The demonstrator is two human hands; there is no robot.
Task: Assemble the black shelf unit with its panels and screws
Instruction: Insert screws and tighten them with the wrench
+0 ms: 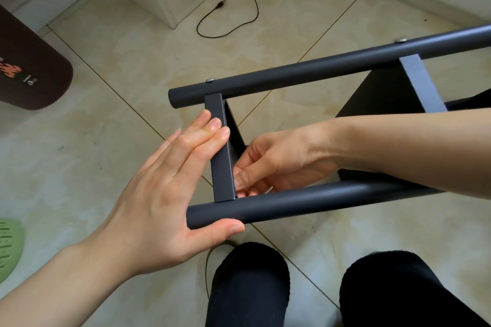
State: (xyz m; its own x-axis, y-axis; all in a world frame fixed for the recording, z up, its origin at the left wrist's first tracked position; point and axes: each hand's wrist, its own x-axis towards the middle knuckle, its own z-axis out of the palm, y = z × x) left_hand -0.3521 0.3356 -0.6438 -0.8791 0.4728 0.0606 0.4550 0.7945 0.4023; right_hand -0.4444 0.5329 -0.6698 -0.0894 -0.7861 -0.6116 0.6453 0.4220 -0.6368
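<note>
Left hand (pixel 159 194): fingers straight, flat against end panel (pixel 221 151), thumb under near tube (pixel 305 203). Right hand (pixel 276 162): fingertips pinched at the panel-tube joint; what they hold is hidden. Shelf unit (pixel 318 127) lies sideways on tiled floor (pixel 119 61); screws (pixel 210 80) sit in far tube (pixel 318 66).

We've got the black shelf unit (pixel 332 66) on its side mid-frame, two round tubes joined by flat panels, screws (pixel 210 80) in the upper tube.
</note>
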